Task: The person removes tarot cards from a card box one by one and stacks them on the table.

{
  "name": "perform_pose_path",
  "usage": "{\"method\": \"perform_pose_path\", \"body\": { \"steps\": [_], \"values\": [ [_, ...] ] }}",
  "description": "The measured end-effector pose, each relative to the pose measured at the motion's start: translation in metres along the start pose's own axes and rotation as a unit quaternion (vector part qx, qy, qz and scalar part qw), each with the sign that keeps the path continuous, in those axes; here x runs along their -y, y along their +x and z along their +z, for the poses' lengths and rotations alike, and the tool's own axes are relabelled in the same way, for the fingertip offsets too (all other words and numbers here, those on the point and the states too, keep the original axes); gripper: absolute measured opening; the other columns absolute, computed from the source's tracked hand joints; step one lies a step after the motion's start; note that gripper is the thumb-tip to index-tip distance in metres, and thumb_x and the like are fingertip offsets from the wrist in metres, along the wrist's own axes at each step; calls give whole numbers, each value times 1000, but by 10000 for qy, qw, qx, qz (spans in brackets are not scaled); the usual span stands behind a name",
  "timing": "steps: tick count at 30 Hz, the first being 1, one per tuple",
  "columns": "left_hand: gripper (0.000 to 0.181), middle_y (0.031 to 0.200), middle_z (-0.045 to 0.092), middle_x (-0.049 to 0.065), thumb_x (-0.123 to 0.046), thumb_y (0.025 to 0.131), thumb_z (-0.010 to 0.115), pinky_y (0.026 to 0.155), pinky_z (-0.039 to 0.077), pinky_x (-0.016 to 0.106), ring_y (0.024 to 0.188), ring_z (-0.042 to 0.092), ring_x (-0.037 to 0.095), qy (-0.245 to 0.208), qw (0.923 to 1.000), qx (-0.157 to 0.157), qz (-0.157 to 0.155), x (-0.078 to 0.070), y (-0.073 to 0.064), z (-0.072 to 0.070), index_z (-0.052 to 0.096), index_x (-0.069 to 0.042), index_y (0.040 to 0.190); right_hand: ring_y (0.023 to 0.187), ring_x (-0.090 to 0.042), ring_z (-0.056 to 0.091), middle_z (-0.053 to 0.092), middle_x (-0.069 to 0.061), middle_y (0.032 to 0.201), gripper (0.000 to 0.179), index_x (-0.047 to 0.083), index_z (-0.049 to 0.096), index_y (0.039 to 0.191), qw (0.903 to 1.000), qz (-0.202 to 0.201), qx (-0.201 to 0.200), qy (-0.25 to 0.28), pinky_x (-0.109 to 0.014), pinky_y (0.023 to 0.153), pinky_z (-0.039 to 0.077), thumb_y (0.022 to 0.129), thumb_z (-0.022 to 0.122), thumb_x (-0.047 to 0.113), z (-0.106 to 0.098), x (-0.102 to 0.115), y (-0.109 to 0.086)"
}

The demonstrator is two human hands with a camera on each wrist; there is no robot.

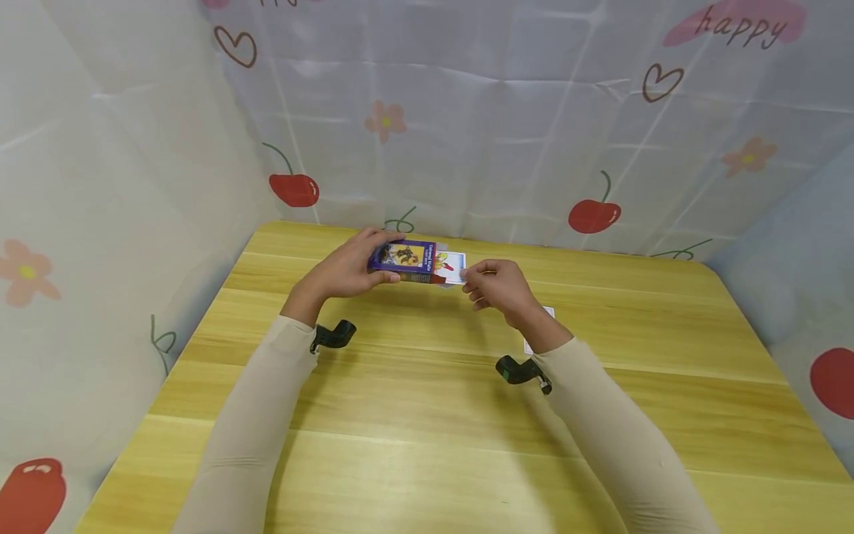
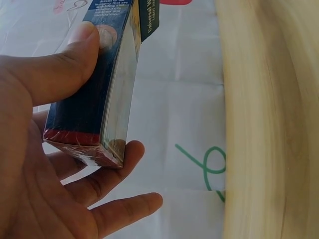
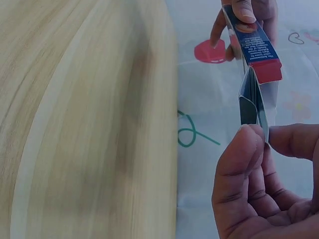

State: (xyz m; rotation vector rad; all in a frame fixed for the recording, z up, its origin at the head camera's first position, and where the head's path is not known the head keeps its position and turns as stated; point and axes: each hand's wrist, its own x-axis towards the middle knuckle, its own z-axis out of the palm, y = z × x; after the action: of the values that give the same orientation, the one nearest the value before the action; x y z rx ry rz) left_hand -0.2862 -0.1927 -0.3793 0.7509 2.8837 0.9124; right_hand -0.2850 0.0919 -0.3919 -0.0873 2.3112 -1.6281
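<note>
A small dark-blue and red tarot card box (image 1: 403,256) is held up over the far part of the table, its picture face toward the head camera. My left hand (image 1: 350,263) grips its left end, the thumb along the printed side (image 2: 79,107) in the left wrist view. From the box's right end sticks out a white-bordered card (image 1: 451,265) with a coloured picture. My right hand (image 1: 503,288) pinches that card's outer edge between thumb and fingertips. In the right wrist view, a folded flap (image 3: 247,107) stands alongside the pinched edge.
Another white-edged card (image 1: 548,312) lies on the wooden table (image 1: 400,415), partly hidden beneath my right wrist. Black camera mounts (image 1: 336,335) sit at both wrists. A patterned curtain (image 1: 467,148) hangs close behind the table's far edge and along both sides.
</note>
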Motion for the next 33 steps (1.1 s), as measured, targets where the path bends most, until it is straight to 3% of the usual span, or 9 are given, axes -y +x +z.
{"method": "perform_pose_path", "body": {
  "steps": [5, 10, 14, 19, 26, 33],
  "values": [
    [72, 141, 44, 13, -36, 90, 72, 104, 41, 51, 121, 47, 28, -21, 10000, -7, 0, 0, 0, 0, 38, -22, 152, 71, -16, 64, 68, -13, 97, 39, 3, 58, 126, 9989, 162, -149, 406, -29, 62, 57, 96, 63, 27, 0, 0, -2],
    [72, 140, 44, 12, -36, 90, 72, 103, 41, 51, 121, 47, 28, -34, 10000, -26, -27, 0, 0, 1, 39, -22, 152, 75, -18, 70, 68, -24, 112, 47, 5, 52, 134, 9970, 97, -18, 765, -33, 67, 59, 95, 67, 24, 1, -2, -3],
    [72, 140, 44, 13, -35, 90, 72, 103, 41, 51, 120, 48, 28, -16, 10000, -37, -56, 0, 0, 1, 39, -20, 152, 73, -17, 70, 72, -13, 98, 44, 4, 53, 132, 9965, -74, -221, 801, -31, 65, 58, 94, 68, 23, -2, -5, -4],
    [72, 141, 44, 14, -36, 90, 72, 103, 41, 53, 120, 48, 30, -46, 10000, -30, -37, -1, 0, 0, 39, -18, 152, 66, -13, 59, 68, 5, 80, 41, 6, 56, 133, 9954, -248, -640, 670, -25, 58, 54, 96, 66, 22, -10, -10, -6],
    [73, 142, 43, 13, -37, 90, 72, 103, 42, 52, 121, 46, 29, -15, 10000, -1, -26, -1, 0, 1, 38, -22, 152, 58, -9, 48, 59, 0, 82, 38, 10, 59, 135, 9882, -594, -1265, 627, -23, 52, 50, 99, 60, 19, -20, -20, -9],
    [74, 143, 43, 13, -37, 89, 72, 103, 42, 52, 122, 47, 29, 13, 10000, -19, 26, 0, 1, 3, 37, -22, 153, 58, -7, 45, 49, -7, 91, 37, 9, 56, 138, 9853, -599, -1453, 665, -21, 48, 47, 103, 51, 19, -35, -24, -12]
  ]
}}
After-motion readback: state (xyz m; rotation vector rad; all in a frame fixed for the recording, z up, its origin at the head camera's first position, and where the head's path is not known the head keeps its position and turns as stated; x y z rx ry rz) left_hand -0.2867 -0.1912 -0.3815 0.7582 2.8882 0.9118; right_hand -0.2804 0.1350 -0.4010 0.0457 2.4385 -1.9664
